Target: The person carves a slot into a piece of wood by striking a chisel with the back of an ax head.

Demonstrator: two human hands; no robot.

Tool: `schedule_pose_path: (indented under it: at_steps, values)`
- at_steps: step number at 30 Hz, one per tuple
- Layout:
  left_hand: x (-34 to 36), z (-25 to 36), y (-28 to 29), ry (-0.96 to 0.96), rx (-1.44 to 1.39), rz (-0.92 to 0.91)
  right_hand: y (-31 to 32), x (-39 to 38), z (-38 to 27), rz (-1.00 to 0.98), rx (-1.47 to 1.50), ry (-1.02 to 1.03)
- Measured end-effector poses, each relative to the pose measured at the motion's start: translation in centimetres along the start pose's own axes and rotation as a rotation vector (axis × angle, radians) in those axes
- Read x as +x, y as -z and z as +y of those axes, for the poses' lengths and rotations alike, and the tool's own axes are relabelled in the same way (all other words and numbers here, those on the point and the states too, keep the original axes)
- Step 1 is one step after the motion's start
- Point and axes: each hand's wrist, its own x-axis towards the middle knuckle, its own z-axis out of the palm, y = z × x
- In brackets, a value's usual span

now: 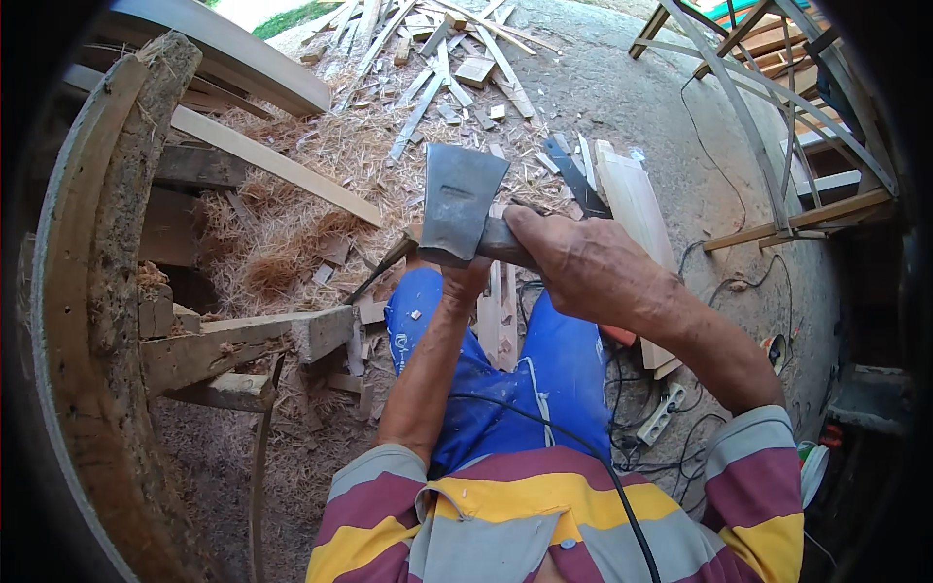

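Axe (461, 199), just one, in one right hand (590, 260), partly hides left hand (467, 279).

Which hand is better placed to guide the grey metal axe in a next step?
The right hand, probably: it grips the dark, round handle close to the grey metal axe head. The left hand is mostly hidden behind that head, so its grip cannot be judged.

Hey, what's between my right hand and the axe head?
In the head view, a short stretch of handle shows between your right hand and the axe head.
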Motion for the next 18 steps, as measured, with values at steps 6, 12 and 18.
schedule_pose_path:
  at_steps: [6, 12, 18]
  values:
    - [-0.2, 3.5, -3.4, 0.013, 0.015, -0.110, 0.2, -0.7, 1.7, 0.116, 0.103, 0.113]
    - [1.3, 4.8, -2.3, -0.106, 0.261, -0.085, 1.1, -0.9, -0.2, 0.205, 0.100, -0.003]
    - [-4.9, 10.4, -1.6, -0.027, 0.384, -0.289, -4.4, -3.0, 4.3, 0.027, 0.205, -0.143]
